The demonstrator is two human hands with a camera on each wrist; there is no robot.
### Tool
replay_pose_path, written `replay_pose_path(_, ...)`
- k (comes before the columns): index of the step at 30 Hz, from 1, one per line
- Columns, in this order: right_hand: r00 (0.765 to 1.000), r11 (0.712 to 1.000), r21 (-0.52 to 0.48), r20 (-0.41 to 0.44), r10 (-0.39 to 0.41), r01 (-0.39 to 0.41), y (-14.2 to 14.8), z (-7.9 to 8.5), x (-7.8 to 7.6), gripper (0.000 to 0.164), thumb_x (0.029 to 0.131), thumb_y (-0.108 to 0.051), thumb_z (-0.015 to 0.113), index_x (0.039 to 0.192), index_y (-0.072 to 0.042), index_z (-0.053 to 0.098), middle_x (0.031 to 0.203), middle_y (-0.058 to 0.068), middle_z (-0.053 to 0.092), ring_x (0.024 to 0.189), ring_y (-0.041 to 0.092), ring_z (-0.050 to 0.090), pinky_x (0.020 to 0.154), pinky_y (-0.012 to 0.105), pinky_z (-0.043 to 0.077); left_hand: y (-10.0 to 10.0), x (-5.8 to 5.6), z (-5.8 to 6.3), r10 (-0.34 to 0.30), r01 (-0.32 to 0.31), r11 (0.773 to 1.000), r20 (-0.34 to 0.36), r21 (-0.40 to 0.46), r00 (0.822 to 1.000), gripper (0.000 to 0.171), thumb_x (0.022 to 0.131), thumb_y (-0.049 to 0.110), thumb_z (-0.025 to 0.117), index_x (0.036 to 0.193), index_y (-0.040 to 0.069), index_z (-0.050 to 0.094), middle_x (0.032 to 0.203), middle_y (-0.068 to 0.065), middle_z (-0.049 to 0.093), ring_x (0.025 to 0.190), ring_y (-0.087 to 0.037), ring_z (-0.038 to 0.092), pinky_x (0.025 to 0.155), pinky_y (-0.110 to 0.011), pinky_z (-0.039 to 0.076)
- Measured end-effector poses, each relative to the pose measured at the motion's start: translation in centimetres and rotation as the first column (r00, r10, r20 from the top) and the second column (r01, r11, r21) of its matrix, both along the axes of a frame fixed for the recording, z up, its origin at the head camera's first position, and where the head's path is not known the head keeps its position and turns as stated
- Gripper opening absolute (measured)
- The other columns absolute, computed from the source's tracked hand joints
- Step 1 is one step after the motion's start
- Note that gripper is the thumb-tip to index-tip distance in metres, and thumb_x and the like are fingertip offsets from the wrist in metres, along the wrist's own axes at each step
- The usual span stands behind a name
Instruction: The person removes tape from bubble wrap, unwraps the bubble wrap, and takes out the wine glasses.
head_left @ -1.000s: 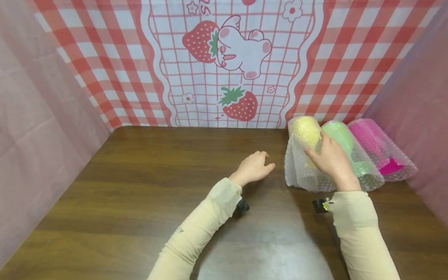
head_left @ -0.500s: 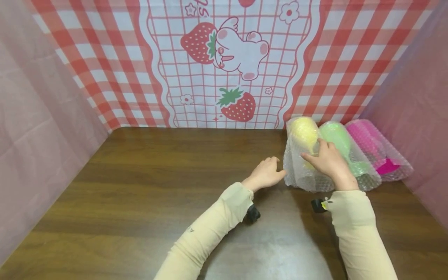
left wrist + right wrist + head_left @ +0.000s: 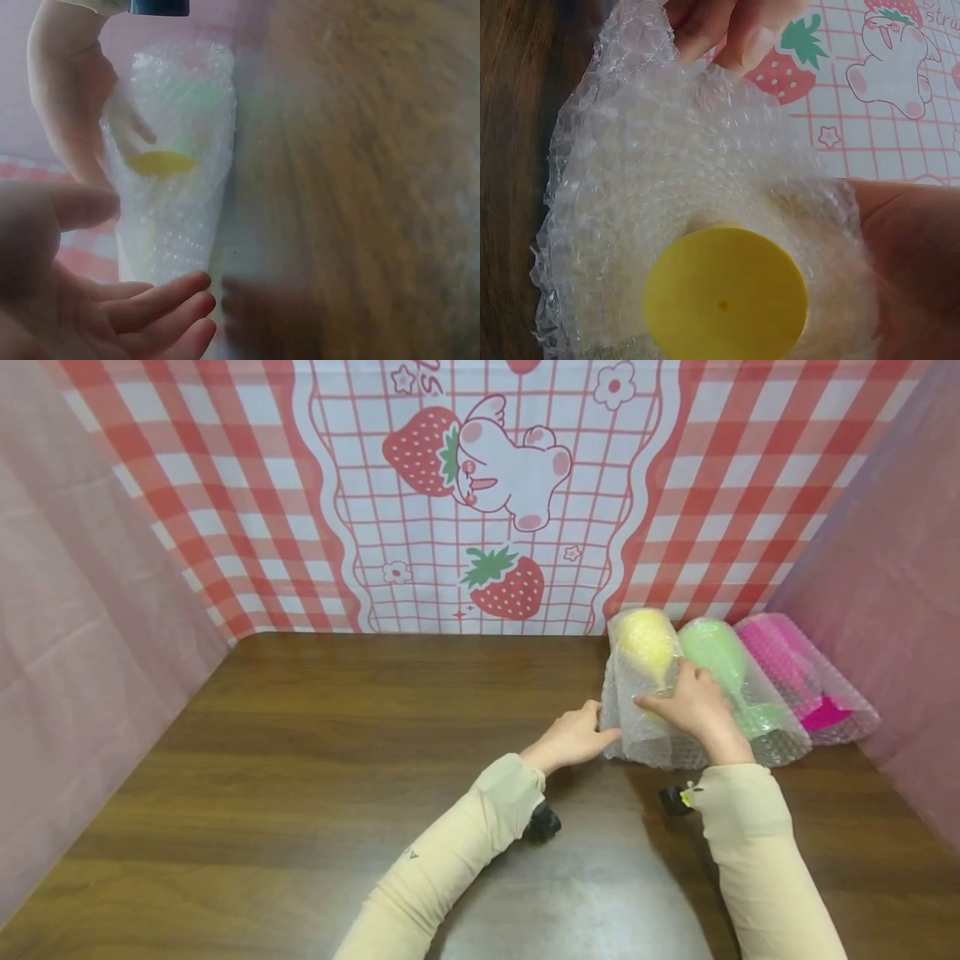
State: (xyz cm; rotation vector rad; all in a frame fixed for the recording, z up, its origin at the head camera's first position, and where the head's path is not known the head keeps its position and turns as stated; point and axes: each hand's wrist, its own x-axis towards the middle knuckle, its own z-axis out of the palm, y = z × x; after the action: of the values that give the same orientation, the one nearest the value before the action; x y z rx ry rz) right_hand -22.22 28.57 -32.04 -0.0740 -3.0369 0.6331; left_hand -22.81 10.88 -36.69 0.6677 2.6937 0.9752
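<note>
A yellow goblet [image 3: 647,642] lies on its side, rolled in clear bubble wrap [image 3: 636,745]; its round yellow foot [image 3: 724,296] faces the right wrist camera. My right hand [image 3: 693,703] holds the wrapped goblet from above, thumb across the wrap and fingers on its far side. At the wrap's left edge is my left hand [image 3: 573,737], its fingers extended and its thumb spread apart from them. The left wrist view shows these fingertips [image 3: 196,283] right by the wrap.
Beside it lie a green goblet [image 3: 708,652] and a bright pink one [image 3: 776,647], both in bubble wrap. A red-and-white checked cloth [image 3: 720,485] hangs behind the wooden table [image 3: 337,760]. Pink curtains [image 3: 82,568] flank both sides.
My left hand has moved right to the wrap's left edge. My right hand has come slightly down and left over the yellow goblet's wrap.
</note>
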Motion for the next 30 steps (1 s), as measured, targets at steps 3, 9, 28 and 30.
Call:
replay_pose_path(3,1.000,1.000,0.004,-0.017,-0.004,0.004,-0.2,0.0,0.0,0.095,0.080,-0.040,0.062,0.136,0.018,0.010,0.127,0.047,0.022,0.114,0.060,0.026,0.091,0.068,0.026,0.0,-0.1,0.0,0.013,-0.013,1.000,-0.002,-0.001,1.000,0.056,0.087,0.038,0.055,0.131,0.007,0.040,0.099,-0.002,0.062,0.091,-0.016,0.060,0.076,-0.024,0.048)
replay_pose_path(9,0.996,1.000,-0.024,-0.087,0.004,-0.006,-0.7,-0.1,-0.1,0.085,0.079,-0.029,0.063,0.131,0.022,0.018,0.123,0.047,0.030,0.111,0.058,0.033,0.092,0.064,0.030,-0.2,-0.2,0.0,0.032,-0.032,0.999,-0.008,0.015,0.999,0.058,0.084,0.035,0.060,0.131,0.007,0.040,0.098,-0.002,0.063,0.087,-0.014,0.060,0.073,-0.023,0.048)
replay_pose_path(28,0.998,0.986,-0.160,0.002,0.057,-0.056,-2.3,0.5,0.0,0.083,0.082,-0.028,0.061,0.134,0.017,0.015,0.126,0.041,0.035,0.114,0.052,0.038,0.093,0.059,0.034,-2.5,-1.4,0.1,0.061,-0.066,0.991,0.042,0.118,0.997,0.057,0.085,0.029,0.058,0.131,0.003,0.037,0.106,-0.008,0.065,0.088,-0.016,0.062,0.073,-0.024,0.048)
replay_pose_path(30,0.998,0.985,-0.163,0.017,0.060,-0.056,-2.5,0.6,0.1,0.083,0.083,-0.029,0.060,0.135,0.016,0.013,0.127,0.041,0.034,0.115,0.051,0.038,0.094,0.059,0.033,-2.8,-1.5,0.1,0.064,-0.069,0.990,0.046,0.120,0.997,0.059,0.085,0.030,0.058,0.133,0.003,0.036,0.107,-0.007,0.064,0.089,-0.017,0.062,0.074,-0.024,0.048)
